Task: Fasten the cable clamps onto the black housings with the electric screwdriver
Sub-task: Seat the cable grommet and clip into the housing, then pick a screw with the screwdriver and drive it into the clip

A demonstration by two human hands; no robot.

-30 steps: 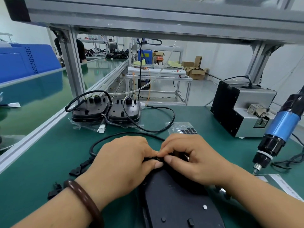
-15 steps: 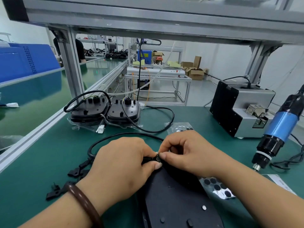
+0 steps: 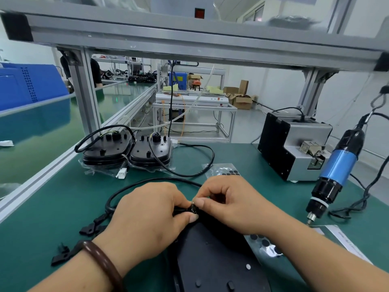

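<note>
A black housing (image 3: 212,258) lies flat on the green mat right in front of me. At its far end my left hand (image 3: 145,220) and my right hand (image 3: 233,205) meet, thumbs and fingertips pinching a small black cable clamp (image 3: 193,208) on the black cable (image 3: 147,183), which loops off to the left. The clamp is mostly hidden by my fingers. The blue electric screwdriver (image 3: 334,175) hangs at the right, tip down, untouched. Loose black clamps (image 3: 89,228) lie at the left.
Two more black housings (image 3: 126,148) with cables sit at the back left. A grey and black screw feeder (image 3: 294,146) stands at the back right. Bags of round black pads (image 3: 223,170) lie near my right hand. An aluminium frame post (image 3: 84,95) rises at the left.
My hands stay together on the clamp; the fingers of my right hand have shifted slightly. The camera has tilted a little, so the scene sits lower in view.
</note>
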